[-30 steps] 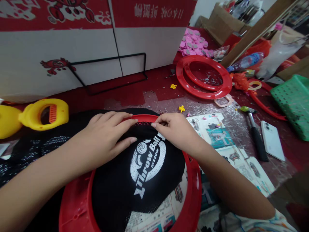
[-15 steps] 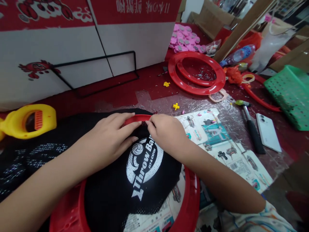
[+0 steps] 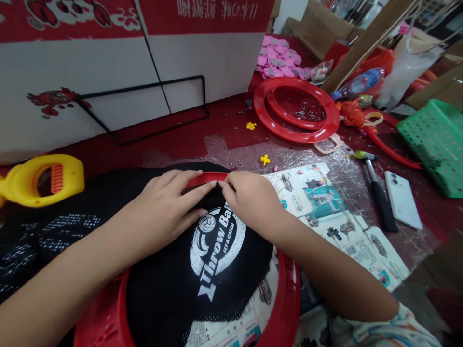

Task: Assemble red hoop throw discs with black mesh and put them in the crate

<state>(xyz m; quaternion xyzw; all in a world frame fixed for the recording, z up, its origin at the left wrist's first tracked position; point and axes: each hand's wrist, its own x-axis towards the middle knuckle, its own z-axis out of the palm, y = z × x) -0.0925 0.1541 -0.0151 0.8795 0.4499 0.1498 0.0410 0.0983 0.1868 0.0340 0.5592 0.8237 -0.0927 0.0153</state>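
Observation:
A red plastic ring (image 3: 285,294) lies before me, with black mesh fabric (image 3: 159,289) across part of its opening. White print on the fabric reads "Throw Ball Fly & Catch". My left hand (image 3: 162,202) rests over the ring's far side, fingers stretched and spread, its index fingertip pressing at the fabric's edge. Closed in a pinch, my right hand (image 3: 251,202) grips the fabric edge against the ring's far rim, beside that fingertip. The exact pinch point is partly hidden by my fingers.
Printed cardboard (image 3: 318,202) lies under the ring. To the right are a hammer (image 3: 379,197), a white phone (image 3: 403,200) and a green basket (image 3: 434,144). Stacked red rings (image 3: 262,113) and pink pieces (image 3: 278,58) sit behind. A yellow handle (image 3: 72,180) lies left; a white-and-red box (image 3: 119,67) stands behind.
My left index finger has straightened slightly toward my right fingertips. Both hands stay at the ring's far rim, and the ring and fabric hardly move.

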